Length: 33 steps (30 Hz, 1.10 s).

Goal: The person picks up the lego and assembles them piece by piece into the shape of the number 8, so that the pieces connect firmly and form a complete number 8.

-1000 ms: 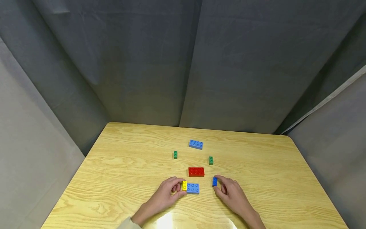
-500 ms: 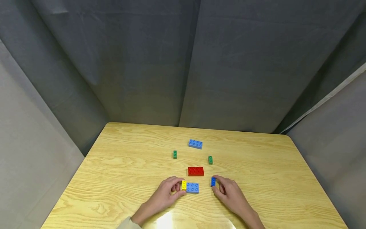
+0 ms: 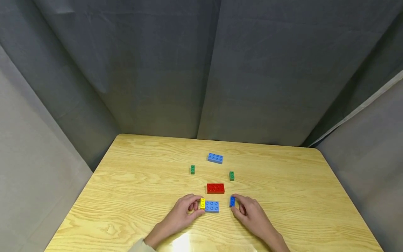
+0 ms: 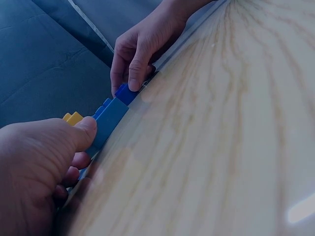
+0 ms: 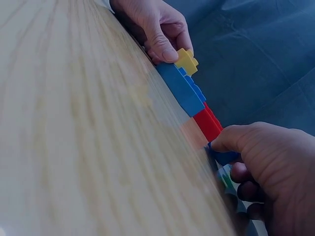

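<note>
Near the front of the table, a small yellow brick [image 3: 203, 203] sits on the left end of a light blue brick [image 3: 212, 207]. My left hand [image 3: 185, 212] pinches this pair at its left end between thumb and fingers; the thumb presses the near side in the left wrist view. To the right, a small dark blue brick [image 3: 232, 201] is held between the thumb and index finger of my right hand [image 3: 253, 215]. A gap separates it from the light blue brick. The right wrist view shows the dark blue brick [image 5: 225, 156] partly covered by fingers.
A red brick [image 3: 215, 188] lies just behind the light blue one. Farther back are two small green bricks, a left one [image 3: 192, 169] and a right one [image 3: 231, 176], and another light blue brick [image 3: 215, 158]. Grey curtains [image 3: 163, 70] hang behind the wooden table [image 3: 132, 182].
My right hand has moved left with the dark blue brick, narrowing the gap to the light blue brick. The left hand and the other bricks stay in place.
</note>
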Each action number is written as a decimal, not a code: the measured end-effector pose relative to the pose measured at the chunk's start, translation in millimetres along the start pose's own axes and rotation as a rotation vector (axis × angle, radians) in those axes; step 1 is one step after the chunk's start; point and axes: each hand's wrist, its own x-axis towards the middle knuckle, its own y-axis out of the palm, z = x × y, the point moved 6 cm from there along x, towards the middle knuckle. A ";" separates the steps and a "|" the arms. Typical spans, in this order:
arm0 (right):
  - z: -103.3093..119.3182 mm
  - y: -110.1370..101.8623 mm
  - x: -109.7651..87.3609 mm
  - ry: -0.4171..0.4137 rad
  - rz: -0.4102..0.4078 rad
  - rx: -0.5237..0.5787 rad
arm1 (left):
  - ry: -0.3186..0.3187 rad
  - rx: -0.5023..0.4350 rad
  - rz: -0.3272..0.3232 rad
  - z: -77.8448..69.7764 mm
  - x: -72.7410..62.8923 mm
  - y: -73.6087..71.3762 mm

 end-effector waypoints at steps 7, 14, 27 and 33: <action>5.1 2.9 -2.8 0.015 0.030 0.016 | 0.007 0.011 -0.002 -0.3 -1.3 1.0; 15.3 7.6 -2.5 -0.036 0.029 0.052 | 0.006 0.035 -0.010 -0.6 -0.5 4.0; 21.5 13.2 1.4 -0.026 0.069 0.095 | 0.004 0.059 -0.017 -0.8 -0.7 1.3; 24.7 13.5 0.9 -0.039 0.078 0.111 | -0.007 0.071 -0.010 0.0 0.0 3.4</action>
